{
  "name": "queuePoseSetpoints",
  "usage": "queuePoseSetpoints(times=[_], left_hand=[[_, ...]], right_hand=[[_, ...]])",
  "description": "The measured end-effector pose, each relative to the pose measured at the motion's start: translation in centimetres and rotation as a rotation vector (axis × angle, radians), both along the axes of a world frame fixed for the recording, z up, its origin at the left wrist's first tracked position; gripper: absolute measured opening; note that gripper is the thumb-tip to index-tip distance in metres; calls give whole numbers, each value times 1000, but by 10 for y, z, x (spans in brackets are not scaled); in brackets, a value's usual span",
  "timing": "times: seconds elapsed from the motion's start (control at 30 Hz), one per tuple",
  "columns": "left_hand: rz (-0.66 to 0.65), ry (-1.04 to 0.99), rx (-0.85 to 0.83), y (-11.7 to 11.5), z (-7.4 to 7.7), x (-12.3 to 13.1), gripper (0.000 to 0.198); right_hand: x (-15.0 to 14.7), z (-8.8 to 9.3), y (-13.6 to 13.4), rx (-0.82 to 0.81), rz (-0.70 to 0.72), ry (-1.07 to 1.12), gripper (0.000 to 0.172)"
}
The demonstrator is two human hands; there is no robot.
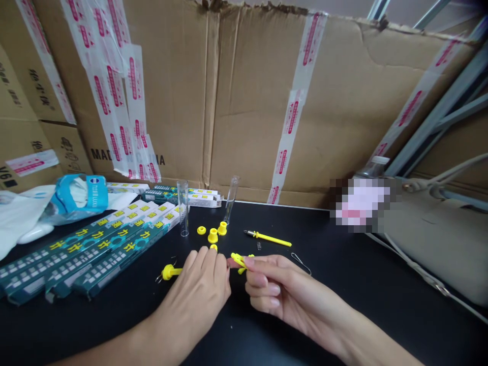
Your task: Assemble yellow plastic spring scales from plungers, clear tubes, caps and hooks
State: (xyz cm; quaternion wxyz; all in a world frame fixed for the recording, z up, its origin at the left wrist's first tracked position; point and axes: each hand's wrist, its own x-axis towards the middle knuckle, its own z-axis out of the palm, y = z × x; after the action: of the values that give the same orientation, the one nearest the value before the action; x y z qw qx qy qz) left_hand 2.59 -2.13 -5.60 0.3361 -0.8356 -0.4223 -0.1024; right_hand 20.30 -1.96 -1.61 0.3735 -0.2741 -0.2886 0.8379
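Note:
My right hand (278, 290) pinches a small yellow plastic piece (238, 260) between thumb and index finger. My left hand (202, 284) is closed, knuckles up, with a fingertip reaching that piece; what its curled fingers hold is hidden. Left of it, a yellow part with thin metal wires (168, 272) runs out of sight behind the hand. Beyond my hands stand two clear tubes, a left tube (183, 208) and a tilted right tube (231, 201). Near them are a yellow ring (201, 230) and two yellow caps (212, 235). A yellow rod (272, 239) with a metal tip lies to the right.
A small spring (259, 246) and a wire hook (301, 264) lie on the black table (236, 335). Several long green-and-white boxes (114, 259) cover the left side, beside a blue tissue pack (82, 195). Cardboard (244, 101) walls the back; a beige bag (438, 234) sits right.

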Motion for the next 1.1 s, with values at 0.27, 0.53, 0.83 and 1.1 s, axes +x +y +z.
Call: queuePoseSetpoints(times=[0.27, 0.53, 0.83, 1.1], left_hand=[[52, 34, -78, -2, 2, -1, 25], [68, 77, -110, -5, 4, -1, 23], [59, 124, -110, -4, 9, 0, 25], [106, 143, -160, -4, 6, 2, 27]], right_hand=[[-3, 4, -5, 295, 36, -353, 30], [-12, -6, -13, 952, -139, -1031, 33], [-17, -7, -17, 1022, -178, -1087, 29], [-21, -9, -14, 1091, -215, -1151, 29]])
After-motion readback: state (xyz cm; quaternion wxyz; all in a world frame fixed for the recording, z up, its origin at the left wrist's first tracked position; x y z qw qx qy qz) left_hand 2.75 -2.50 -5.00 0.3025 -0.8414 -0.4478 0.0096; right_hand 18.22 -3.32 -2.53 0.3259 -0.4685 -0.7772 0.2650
